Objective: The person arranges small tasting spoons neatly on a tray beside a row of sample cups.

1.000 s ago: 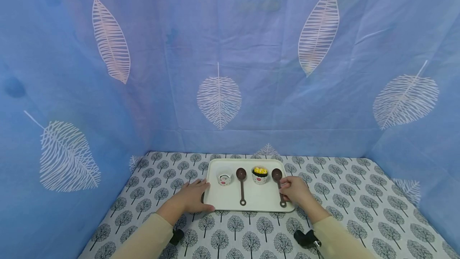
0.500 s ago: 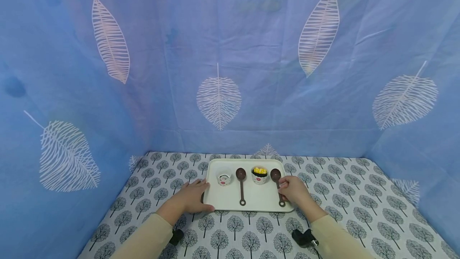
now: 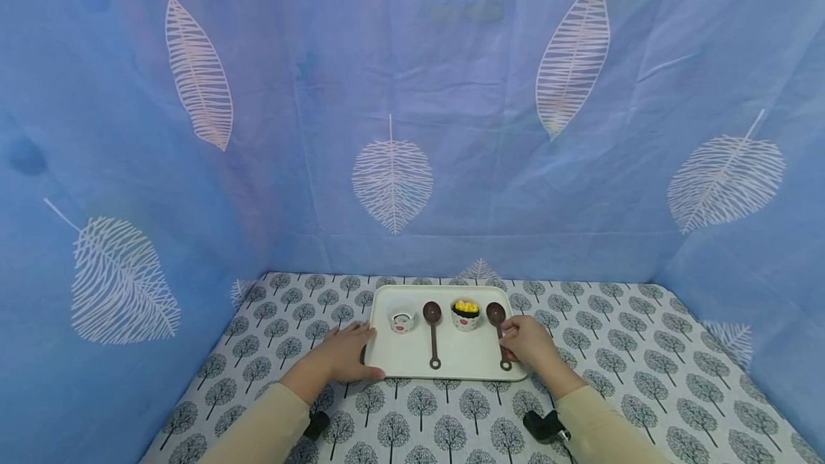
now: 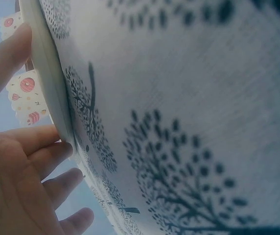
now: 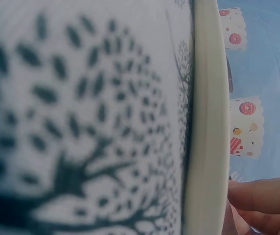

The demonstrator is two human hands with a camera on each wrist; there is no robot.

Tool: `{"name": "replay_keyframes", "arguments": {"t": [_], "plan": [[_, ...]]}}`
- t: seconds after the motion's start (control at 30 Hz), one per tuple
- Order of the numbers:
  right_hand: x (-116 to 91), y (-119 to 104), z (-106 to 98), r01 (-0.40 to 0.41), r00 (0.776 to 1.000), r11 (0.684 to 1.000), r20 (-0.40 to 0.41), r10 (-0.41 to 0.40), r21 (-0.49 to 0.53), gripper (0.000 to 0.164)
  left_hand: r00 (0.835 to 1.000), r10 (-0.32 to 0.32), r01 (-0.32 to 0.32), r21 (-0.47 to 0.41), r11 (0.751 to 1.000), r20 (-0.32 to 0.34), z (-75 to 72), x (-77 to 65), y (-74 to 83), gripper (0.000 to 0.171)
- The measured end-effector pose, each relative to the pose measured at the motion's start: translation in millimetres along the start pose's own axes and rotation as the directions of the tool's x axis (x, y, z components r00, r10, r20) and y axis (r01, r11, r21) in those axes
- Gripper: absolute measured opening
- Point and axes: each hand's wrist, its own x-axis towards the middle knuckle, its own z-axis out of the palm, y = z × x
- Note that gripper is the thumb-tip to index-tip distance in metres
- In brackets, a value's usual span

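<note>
A cream rectangular tray [image 3: 402,360] lies on the patterned cloth, bearing two paper cups and two brown spoons. My left hand [image 3: 341,353] rests at its left end. In the left wrist view, the thumb [image 4: 8,61] touches the rim and the fingers extend fairly straight, spread apart. My right hand [image 3: 530,341] pinches the handle of the right spoon [image 3: 495,314], which lies bowl away from me. The other spoon [image 3: 432,313] lies parallel between the cups. The left paper cup [image 3: 402,324] looks hollow; the right paper cup [image 3: 465,319] holds yellow pieces over something black.
The tree-printed tablecloth [image 3: 422,435] spreads around the tray. Behind and at both sides hangs a blue curtain [image 3: 451,185] with white leaves. Black wrist devices [image 3: 546,426] sit by the sleeves.
The right spoon, with my right hand on it, has shifted very slightly left, its handle end a little more than its bowl. My left hand and the tray have stayed put.
</note>
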Motion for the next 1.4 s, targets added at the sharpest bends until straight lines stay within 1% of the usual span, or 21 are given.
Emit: {"name": "replay_keyframes", "arguments": {"t": [0.3, 0.47, 0.7, 0.77, 0.9, 1.2, 1.3, 1.4], "plan": [[1.9, 0.3, 0.2, 0.013, 1.0, 1.0, 0.0, -0.013, -0.008, 0.031, 1.0, 0.001, -0.001, -0.006, 1.0, -0.002, 1.3, 1.2, -1.5, 0.098], [3.1, -0.1, 0.4, -0.007, 1.0, 1.0, 0.001, 0.007, -0.01, 0.031, 1.0, -0.01, 0.01, 0.002, 1.0, 0.0, 1.7, 2.6, -1.9, 0.098], [0.3, -1.2, 0.3, -0.03, 1.0, 0.999, 0.01, 0.03, 0.016, 0.031, 1.0, -0.012, 0.012, -0.02, 1.0, 0.011, 2.1, 1.4, -2.5, 0.099], [-0.8, -0.7, 0.2, -0.03, 0.999, 0.999, 0.012, 0.03, 0.026, 0.031, 1.0, -0.012, 0.012, -0.026, 1.0, 0.016, 2.6, 1.2, -2.9, 0.099], [-1.1, 0.3, -0.8, -0.015, 1.0, 0.999, 0.003, 0.015, 0.037, 0.03, 1.0, -0.001, 0.001, -0.02, 1.0, 0.003, 3.5, 2.0, -4.1, 0.099], [-1.7, 3.1, -7.8, -0.026, 0.999, 0.997, 0.03, 0.024, 0.067, 0.034, 1.0, -0.002, 0.002, -0.007, 1.0, 0.004, 4.2, 4.3, -5.1, 0.1], [-4.8, 2.3, -11.7, -0.021, 0.999, 0.997, 0.034, 0.018, 0.076, 0.035, 1.0, -0.003, 0.003, -0.001, 1.0, 0.002, 3.8, 4.1, -4.6, 0.099], [-9.3, 0.6, -15.9, -0.015, 0.999, 0.994, 0.042, 0.011, 0.107, 0.035, 1.0, -0.006, 0.006, 0.003, 1.0, 0.004, 4.4, 3.6, -4.1, 0.1]]}}
